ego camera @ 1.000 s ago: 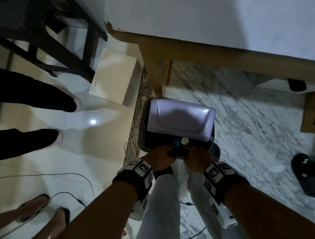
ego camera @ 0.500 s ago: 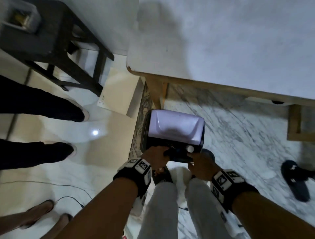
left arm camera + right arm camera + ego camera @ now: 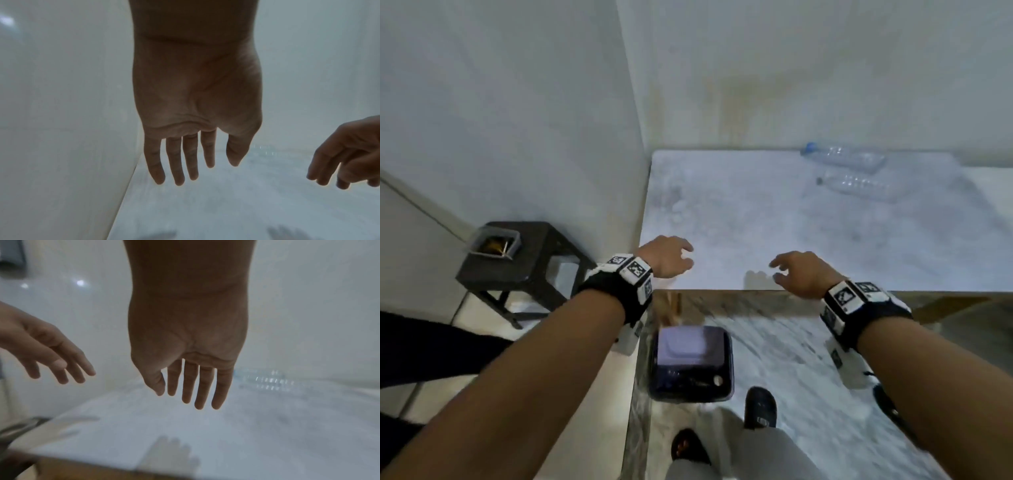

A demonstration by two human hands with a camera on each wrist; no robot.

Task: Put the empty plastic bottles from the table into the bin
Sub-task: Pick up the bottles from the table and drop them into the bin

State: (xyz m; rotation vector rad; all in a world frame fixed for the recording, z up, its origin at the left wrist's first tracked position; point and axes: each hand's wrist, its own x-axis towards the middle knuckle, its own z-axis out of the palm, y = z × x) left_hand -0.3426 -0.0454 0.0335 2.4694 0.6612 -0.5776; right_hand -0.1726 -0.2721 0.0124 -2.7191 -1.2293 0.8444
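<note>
Left hand (image 3: 666, 257) and right hand (image 3: 799, 274) — both empty, fingers loosely extended — hover over the near edge of the white bench (image 3: 756, 212). Two clear plastic bottles (image 3: 849, 159) lie at its far side; the bin (image 3: 690, 363) stands on the floor below.

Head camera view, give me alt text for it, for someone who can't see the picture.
Two empty hands, left hand and right hand, reach out open over the near edge of a white table. Two clear plastic bottles lie on their sides at the table's far right. A bin with a pale lid stands on the floor below.
</note>
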